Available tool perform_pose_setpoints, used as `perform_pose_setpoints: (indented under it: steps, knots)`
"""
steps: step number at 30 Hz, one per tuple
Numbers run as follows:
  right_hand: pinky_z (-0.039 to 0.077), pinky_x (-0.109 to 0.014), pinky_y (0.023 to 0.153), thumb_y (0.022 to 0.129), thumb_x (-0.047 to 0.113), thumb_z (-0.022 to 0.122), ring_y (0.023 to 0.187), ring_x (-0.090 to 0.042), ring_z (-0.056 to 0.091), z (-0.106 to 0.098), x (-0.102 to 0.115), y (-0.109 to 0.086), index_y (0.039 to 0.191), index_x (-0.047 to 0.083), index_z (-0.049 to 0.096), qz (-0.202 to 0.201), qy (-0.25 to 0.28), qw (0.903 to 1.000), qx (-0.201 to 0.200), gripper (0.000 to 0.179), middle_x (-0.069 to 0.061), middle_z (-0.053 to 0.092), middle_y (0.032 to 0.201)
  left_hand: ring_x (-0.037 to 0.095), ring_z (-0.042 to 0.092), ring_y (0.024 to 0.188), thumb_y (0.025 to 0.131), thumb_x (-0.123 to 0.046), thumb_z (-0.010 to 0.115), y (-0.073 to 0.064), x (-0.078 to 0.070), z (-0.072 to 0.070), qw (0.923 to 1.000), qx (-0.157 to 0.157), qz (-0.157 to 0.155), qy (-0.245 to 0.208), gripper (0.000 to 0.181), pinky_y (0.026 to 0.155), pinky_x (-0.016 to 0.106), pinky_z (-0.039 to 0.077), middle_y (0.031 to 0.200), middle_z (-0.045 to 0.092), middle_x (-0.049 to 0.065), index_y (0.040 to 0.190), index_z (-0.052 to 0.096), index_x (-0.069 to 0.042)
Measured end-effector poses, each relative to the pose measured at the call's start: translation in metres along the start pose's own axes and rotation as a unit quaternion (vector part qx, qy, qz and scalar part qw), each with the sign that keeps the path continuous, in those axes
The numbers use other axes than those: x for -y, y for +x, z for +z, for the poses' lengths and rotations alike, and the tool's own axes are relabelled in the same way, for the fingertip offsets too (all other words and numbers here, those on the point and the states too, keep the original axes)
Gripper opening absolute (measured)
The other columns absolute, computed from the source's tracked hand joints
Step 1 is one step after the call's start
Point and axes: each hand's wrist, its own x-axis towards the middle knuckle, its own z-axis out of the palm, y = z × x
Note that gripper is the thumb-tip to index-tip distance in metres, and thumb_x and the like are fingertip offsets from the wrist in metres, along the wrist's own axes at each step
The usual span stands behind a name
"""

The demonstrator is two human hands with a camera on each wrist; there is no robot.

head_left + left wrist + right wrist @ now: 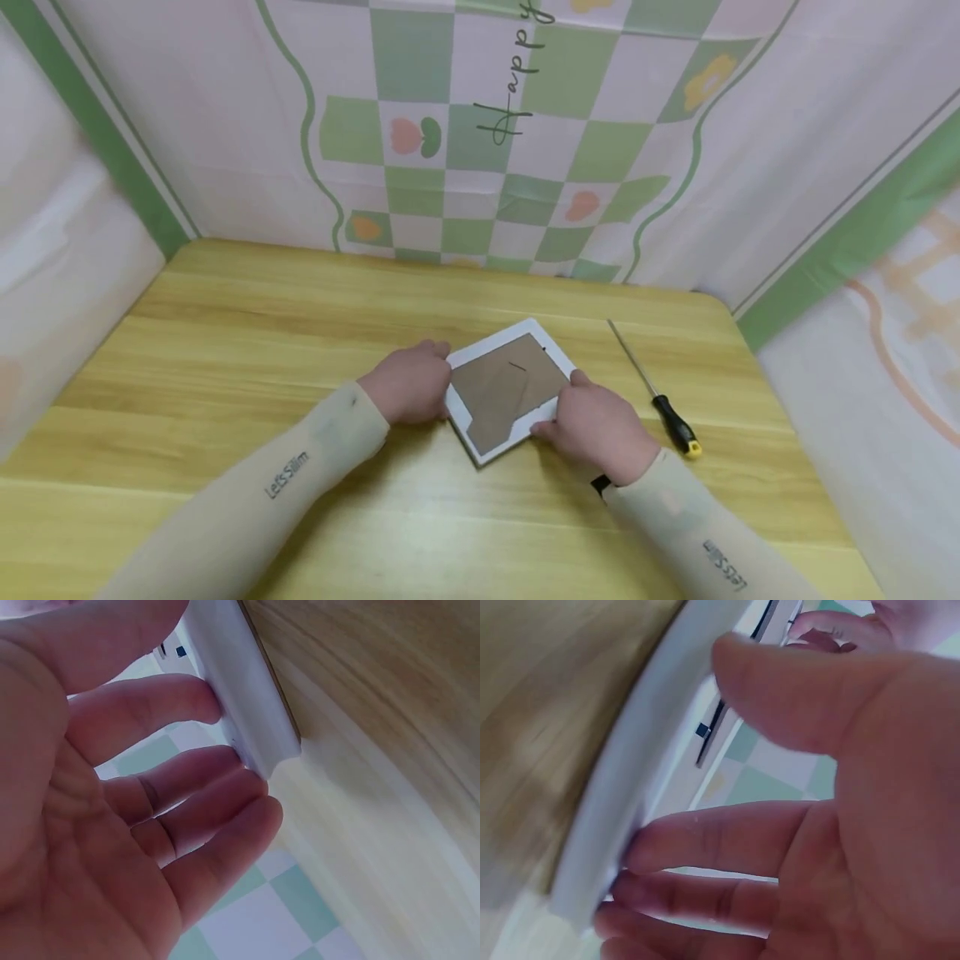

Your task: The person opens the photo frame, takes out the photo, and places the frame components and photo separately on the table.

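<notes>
A white picture frame [491,345] lies back side up near the middle of the table, turned at an angle. Its brown backing board [487,387] faces me, with a small dark slit near the centre. My left hand [408,383] holds the frame's left corner; in the left wrist view its bent fingers [196,780] touch the white outer edge. On the opposite side my right hand [603,423] grips the right corner. Its thumb [780,694] rests over the rim, and the other fingers lie along the outer edge. Small dark tabs sit along the inner border.
A screwdriver [675,423] with a black and yellow handle lies right of my right hand, shaft pointing away. The wooden table [262,333] ends at a patterned cloth [480,196] behind, and cloths hang at both sides.
</notes>
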Motion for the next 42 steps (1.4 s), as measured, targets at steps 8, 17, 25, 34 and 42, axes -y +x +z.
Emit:
perform_pose_setpoints:
  steps: [8,17,25,34,42]
  knots:
    - [0.051,-0.047,0.088,0.087,0.043,0.073,0.097,-0.033,0.063,0.003,-0.023,0.021,0.122,-0.008,0.065,-0.031,0.024,0.9992,0.01,0.062,-0.021,0.053,0.132,0.016,0.049,0.081,0.083,-0.02,0.075,-0.013,-0.003,0.004,0.999,-0.012,0.044,0.0,0.027,0.074,0.033,0.052,0.082,0.046,-0.002,0.061,0.062,-0.017]
    - [0.033,-0.052,0.109,0.09,0.033,0.073,0.134,-0.044,0.041,-0.003,-0.035,0.037,0.141,-0.007,0.05,-0.069,0.059,0.9954,0.031,0.069,-0.022,0.039,0.151,0.012,0.045,0.069,0.082,-0.016,0.074,-0.023,-0.015,0.006,0.9964,-0.003,0.084,0.012,0.032,0.054,0.031,0.046,0.069,0.044,-0.004,0.056,0.057,-0.019]
    - [0.032,-0.05,0.11,0.09,0.025,0.074,0.136,-0.041,0.039,-0.006,-0.03,0.044,0.145,-0.006,0.045,-0.085,0.054,0.9936,0.052,0.07,-0.019,0.034,0.155,0.009,0.036,0.058,0.081,-0.017,0.075,-0.033,-0.025,0.006,0.9934,0.002,0.115,-0.007,0.04,0.047,0.027,0.038,0.071,0.042,-0.004,0.054,0.047,-0.02]
    - [0.032,-0.049,0.11,0.088,0.018,0.075,0.137,-0.04,0.037,-0.009,-0.028,0.051,0.146,-0.005,0.043,-0.107,0.027,0.9918,0.065,0.07,-0.019,0.032,0.156,0.005,0.027,0.056,0.088,-0.012,0.069,-0.02,-0.005,-0.001,0.9707,0.055,0.193,-0.133,0.044,0.054,0.023,0.025,0.056,0.027,-0.011,0.052,0.045,-0.019]
    - [0.031,-0.049,0.111,0.089,0.018,0.075,0.137,-0.04,0.037,-0.01,-0.026,0.05,0.147,-0.005,0.042,-0.109,0.027,0.9912,0.07,0.07,-0.02,0.031,0.157,0.028,0.041,0.137,0.084,-0.046,0.078,-0.003,0.013,-0.003,0.9974,0.006,0.05,-0.051,0.076,0.108,0.04,0.037,0.154,0.038,0.016,0.139,0.055,0.001]
